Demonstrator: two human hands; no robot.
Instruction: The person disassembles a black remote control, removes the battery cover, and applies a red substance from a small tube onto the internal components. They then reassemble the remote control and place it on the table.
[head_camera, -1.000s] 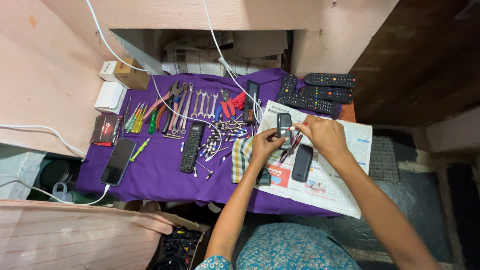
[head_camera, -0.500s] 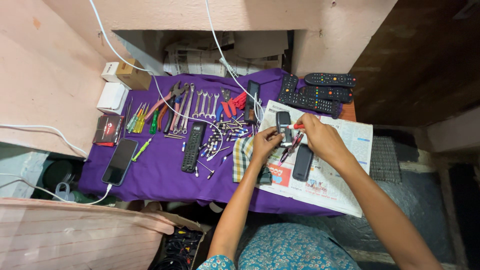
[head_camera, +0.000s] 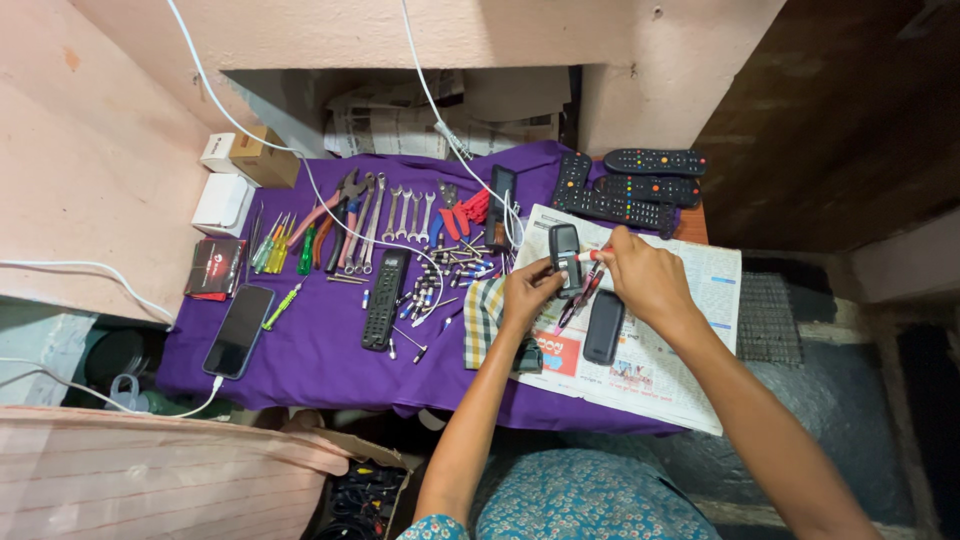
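My left hand (head_camera: 527, 290) grips a small dark remote control (head_camera: 565, 255), held up above a spread newspaper (head_camera: 660, 350). My right hand (head_camera: 645, 275) pinches a thin red-and-white tool (head_camera: 590, 256) whose tip meets the remote's face. A red-handled tool (head_camera: 578, 300) hangs just under the remote. The remote's loose dark cover (head_camera: 603, 327) lies flat on the newspaper below my right hand. A checked cloth (head_camera: 483, 310) sits beside my left wrist.
A purple cloth (head_camera: 320, 350) covers the table. On it lie a long black remote (head_camera: 384, 298), a phone on a cable (head_camera: 238, 331), screwdrivers (head_camera: 272, 245), pliers and spanners (head_camera: 405, 212), and scattered bits. Three remotes (head_camera: 640, 185) lie at the back right. White boxes (head_camera: 222, 203) stand left.
My hands and the small remote have barely shifted. The right hand's tool stays at the remote's face.
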